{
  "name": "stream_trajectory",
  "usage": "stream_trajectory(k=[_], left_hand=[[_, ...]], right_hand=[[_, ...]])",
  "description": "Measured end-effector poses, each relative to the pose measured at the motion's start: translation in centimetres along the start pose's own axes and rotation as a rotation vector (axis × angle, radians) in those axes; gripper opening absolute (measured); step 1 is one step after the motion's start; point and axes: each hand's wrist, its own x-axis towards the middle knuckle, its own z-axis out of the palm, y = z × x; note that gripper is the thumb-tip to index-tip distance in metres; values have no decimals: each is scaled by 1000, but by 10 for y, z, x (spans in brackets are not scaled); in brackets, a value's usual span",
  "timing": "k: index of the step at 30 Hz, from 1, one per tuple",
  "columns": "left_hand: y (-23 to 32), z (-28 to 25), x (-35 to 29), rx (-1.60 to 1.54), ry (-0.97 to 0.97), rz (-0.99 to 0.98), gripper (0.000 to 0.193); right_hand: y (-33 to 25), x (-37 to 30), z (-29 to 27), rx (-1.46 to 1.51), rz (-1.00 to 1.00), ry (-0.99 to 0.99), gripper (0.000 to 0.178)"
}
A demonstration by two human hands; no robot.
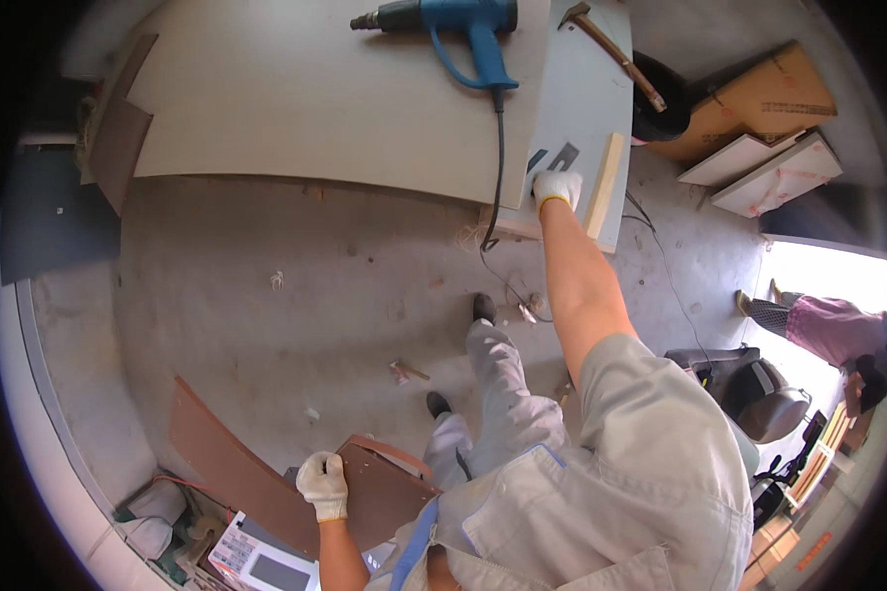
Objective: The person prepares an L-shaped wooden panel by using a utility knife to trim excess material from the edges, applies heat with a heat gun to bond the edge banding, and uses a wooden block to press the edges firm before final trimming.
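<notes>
My right hand, in a white knitted glove with a yellow cuff, reaches to the near part of the worktable. Its fingers are curled at the near end of a flat grey metal blade with a slot in it. A small dark strip lies just left of the blade. To the right of the hand lies a pale wooden batten. Down at the lower left, my gloved left hand is closed above a brown panel; whatever may be inside the fist is hidden.
A blue heat gun lies on a big beige sheet, its cord hanging over the edge. A hammer rests beside a black bucket. Boards lean at right. Another hammer lies on the floor. A person is at far right.
</notes>
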Motion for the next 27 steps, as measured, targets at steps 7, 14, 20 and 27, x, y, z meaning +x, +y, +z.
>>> stream_trajectory(k=[7, 14, 20, 27], left_hand=[[5, -17, -6, -4, 34, -10, 50], [24, -27, -18, 128, -43, 5, 62], [21, -13, -26, 32, 37, 32, 63], [31, -4, -30, 75, 92, 223, 17]], right_hand=[[118, -20, 33, -690, -628, 120, 32], [175, -115, 66, 111, -440, 193, 34], [127, -132, 69, -59, -403, 260, 47], [23, -108, 74, 8, -313, 229, 47]])
